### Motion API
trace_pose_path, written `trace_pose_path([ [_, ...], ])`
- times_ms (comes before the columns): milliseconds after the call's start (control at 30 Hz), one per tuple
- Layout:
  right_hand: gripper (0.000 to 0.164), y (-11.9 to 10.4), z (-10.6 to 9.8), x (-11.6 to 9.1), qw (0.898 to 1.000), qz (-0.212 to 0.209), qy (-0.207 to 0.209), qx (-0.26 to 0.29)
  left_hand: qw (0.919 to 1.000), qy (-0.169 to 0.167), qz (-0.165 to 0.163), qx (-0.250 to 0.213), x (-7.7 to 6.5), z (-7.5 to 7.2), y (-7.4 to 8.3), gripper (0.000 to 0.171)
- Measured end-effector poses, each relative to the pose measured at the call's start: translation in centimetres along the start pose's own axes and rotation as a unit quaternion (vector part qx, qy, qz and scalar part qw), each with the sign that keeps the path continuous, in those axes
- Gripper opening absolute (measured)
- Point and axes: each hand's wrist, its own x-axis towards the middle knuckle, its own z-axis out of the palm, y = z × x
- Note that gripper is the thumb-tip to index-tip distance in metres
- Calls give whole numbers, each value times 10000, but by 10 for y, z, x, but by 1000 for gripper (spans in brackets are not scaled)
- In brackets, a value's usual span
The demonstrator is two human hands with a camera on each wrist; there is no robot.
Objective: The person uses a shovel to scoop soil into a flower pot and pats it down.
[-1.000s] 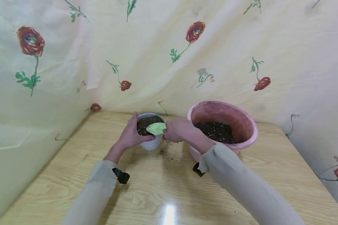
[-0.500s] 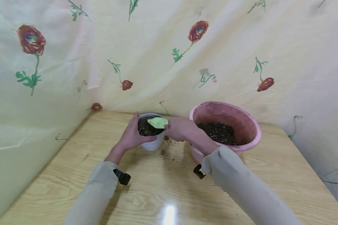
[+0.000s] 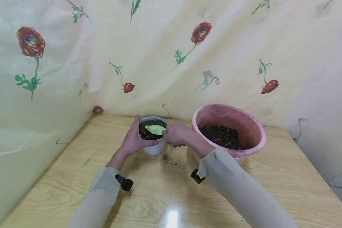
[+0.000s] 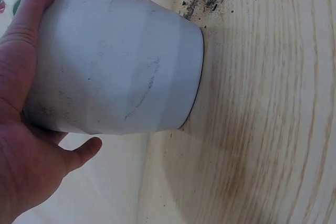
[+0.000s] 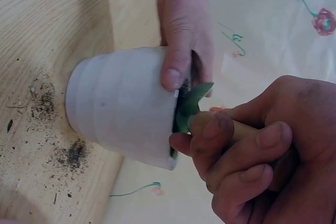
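A white ribbed flowerpot [image 3: 152,149] filled with dark soil [image 3: 144,133] stands upright on the table in the head view. My left hand [image 3: 133,138] holds its left side near the rim, the thumb across the front. In my right hand [image 3: 177,134] is a small garden trowel, its pale green blade [image 3: 155,129] lying over the soil inside the rim. The right wrist view shows fingers curled round the trowel's tan handle [image 5: 243,130], while the blade [image 5: 189,104] dips partly behind the pot's rim. From the left wrist, the pot's side [image 4: 115,61] shows dirt smudges.
A large pink tub [image 3: 262,141] partly filled with dark soil stands to the right, behind the right forearm. Spilled soil [image 3: 166,159] lies on the wooden table [image 3: 159,196] between the two pots. A flowered cloth [image 3: 159,57] hangs behind and along the sides.
The trowel blade has shifted a little over the pot, first up, then down and left onto the soil. My left hand keeps its hold. The head view has tilted slightly.
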Motion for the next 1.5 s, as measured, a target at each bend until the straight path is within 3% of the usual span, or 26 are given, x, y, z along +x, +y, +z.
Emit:
trace_pose_path([
  [233,38,3,-4,-3,9942,-263,586,-864,9983,161,216,-509,3,6,-4,141],
  [333,34,4,-7,-3,9918,-381,515,-1109,9969,292,238,-698,0,7,-9,141],
  [600,33,1,-32,-12,9967,-540,-464,-379,9937,538,452,-874,-3,6,-14,138],
  [833,18,-2,-43,-19,9955,-180,-702,-610,9938,486,582,-813,-4,7,-18,138],
  [933,15,-5,-40,-19,9949,-70,-998,-81,9931,463,645,-868,-4,6,-19,137],
  [1067,24,-8,-34,-17,9902,-244,-1269,538,9918,495,709,-945,-4,6,-20,137],
  [1133,30,-8,-32,-15,9895,-329,-1227,684,9911,478,722,-1006,-4,7,-20,136],
  [1333,41,1,-24,-6,9934,-248,-597,952,9915,449,627,-1051,-4,8,-20,136],
  [1500,43,5,-7,8,9973,-239,-275,637,9928,399,474,-1023,-16,-1,10,131],
])
